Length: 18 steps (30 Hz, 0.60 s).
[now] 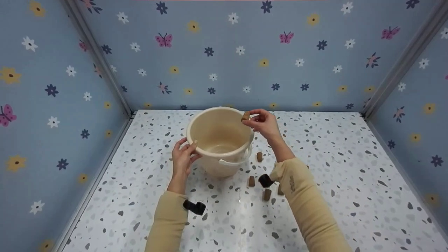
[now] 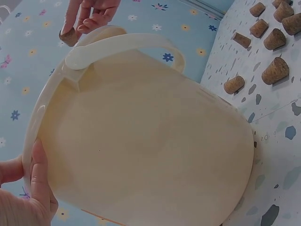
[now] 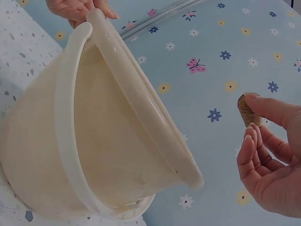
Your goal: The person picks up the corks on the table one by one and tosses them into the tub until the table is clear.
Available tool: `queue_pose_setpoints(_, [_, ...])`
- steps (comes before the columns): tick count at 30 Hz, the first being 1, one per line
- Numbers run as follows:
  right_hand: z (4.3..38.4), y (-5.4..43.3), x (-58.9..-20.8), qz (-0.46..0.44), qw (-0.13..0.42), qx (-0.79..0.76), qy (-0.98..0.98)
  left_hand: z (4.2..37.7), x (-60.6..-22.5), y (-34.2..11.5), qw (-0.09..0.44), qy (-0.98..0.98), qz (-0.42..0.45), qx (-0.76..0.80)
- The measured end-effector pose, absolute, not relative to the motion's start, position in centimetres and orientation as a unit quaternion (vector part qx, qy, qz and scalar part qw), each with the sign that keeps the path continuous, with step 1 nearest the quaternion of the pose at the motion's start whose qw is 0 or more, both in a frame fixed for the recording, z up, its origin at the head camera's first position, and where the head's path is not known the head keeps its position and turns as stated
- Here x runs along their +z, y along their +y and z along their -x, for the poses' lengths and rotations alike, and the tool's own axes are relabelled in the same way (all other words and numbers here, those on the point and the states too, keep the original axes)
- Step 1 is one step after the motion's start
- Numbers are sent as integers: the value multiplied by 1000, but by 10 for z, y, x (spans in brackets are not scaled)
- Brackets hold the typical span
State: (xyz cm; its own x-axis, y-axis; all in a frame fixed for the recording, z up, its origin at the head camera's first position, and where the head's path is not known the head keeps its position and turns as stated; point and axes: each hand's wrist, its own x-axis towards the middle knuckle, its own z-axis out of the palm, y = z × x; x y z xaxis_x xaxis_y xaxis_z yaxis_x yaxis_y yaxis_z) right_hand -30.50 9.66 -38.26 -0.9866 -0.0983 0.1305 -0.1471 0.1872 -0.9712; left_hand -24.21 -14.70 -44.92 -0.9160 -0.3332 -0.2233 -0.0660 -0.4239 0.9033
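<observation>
Speckled white tabletop [image 1: 381,196] spreads out beneath my forearms, grey and dark flecks scattered through it. Nearest to me are my tan sleeves [image 1: 307,203], each with a black device [image 1: 197,208] at the wrist. Beside the right sleeve lie a few loose corks [image 1: 267,195], well apart from my fingers and lower than them; the sleeve partly hides one, and the left wrist view shows more of them on the tabletop. Next comes my left hand [image 1: 182,157], thumb and fingers clamped on the left part of the rim of a cream bucket [image 1: 220,168], with at least one finger against its outer wall. The bucket's mouth faces up toward me, and its white handle [image 1: 235,162] hangs down on the side by the corks. A little farther off, my right hand [image 1: 264,124] is raised at the right side of the rim. Its thumb and fingertips pinch a single cork [image 1: 245,116], which sits right out at the tips, clear of my palm. Seen from my head, that cork overlaps the rim, but the right wrist view shows a gap between them. Farther back rises a blue wall [image 1: 224,52] with white, yellow and dark flowers and pink butterflies, flanked by like-patterned side walls [image 1: 35,140].
</observation>
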Motion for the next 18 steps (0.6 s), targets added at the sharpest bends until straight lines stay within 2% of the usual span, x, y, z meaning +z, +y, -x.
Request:
queue_pose_setpoints(12, [310, 78, -380, -116, 5, 599, -792, 242, -451, -146, 92, -523, -182, -828])
queue_pose_setpoints(18, [311, 76, -377, -132, 15, 594, -794, 242, -450, -147, 90, -525, -185, -826])
